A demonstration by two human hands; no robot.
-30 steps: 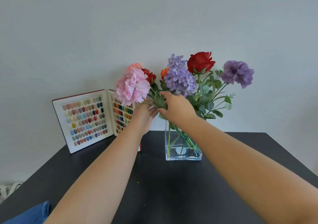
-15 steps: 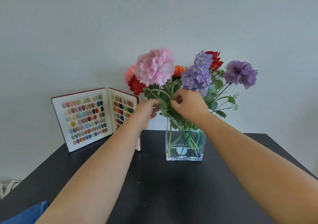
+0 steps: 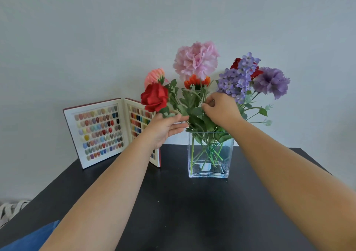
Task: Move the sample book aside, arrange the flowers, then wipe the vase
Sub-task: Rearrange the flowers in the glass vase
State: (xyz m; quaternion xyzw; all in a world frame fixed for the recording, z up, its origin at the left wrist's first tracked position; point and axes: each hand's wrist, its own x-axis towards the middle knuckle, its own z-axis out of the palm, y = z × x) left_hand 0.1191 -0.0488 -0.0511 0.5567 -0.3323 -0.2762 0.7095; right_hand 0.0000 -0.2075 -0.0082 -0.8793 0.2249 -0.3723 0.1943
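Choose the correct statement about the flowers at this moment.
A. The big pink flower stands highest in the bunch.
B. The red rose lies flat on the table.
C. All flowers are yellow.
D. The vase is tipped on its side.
A: the big pink flower rises above every other bloom, while the glass vase stands upright on the black table.

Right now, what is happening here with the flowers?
A person is arranging flowers in a clear glass vase on a dark table. The right hand pinches a stem below the big pink flower. The left hand touches the leaves with straight fingers. The open sample book stands at the left.
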